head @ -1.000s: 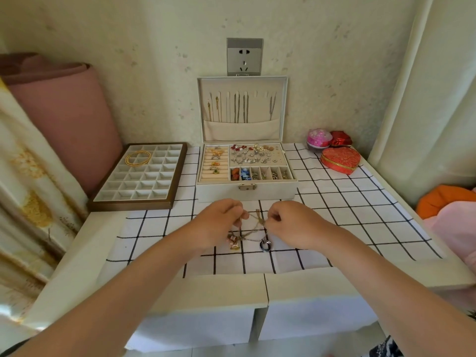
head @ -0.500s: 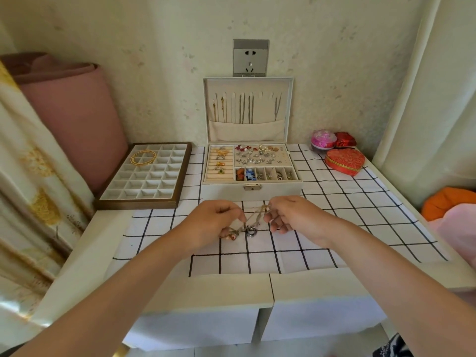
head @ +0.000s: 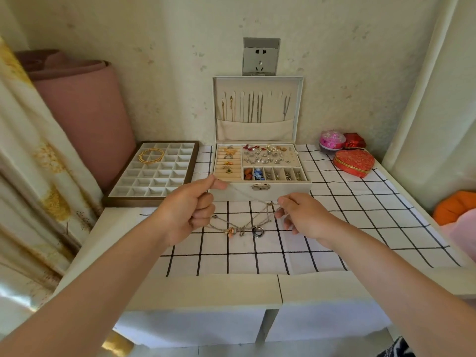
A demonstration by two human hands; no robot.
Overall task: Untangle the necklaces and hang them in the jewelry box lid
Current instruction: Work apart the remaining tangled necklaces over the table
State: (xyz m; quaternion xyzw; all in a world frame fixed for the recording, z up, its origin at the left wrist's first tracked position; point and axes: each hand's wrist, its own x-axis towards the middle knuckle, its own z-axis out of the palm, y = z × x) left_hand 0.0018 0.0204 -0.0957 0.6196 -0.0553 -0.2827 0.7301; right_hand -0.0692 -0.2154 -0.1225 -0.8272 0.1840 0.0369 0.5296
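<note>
Necklaces (head: 244, 224) hang tangled, chains looping down. Left grip (head: 190, 212) pinches one chain taut — right grip (head: 301, 217) pinches the tangle's other side.

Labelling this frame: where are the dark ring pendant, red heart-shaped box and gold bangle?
dark ring pendant (head: 254, 233), head view, left rim.
red heart-shaped box (head: 353, 163), head view, lid centre.
gold bangle (head: 141, 157), head view, left arc.
</note>
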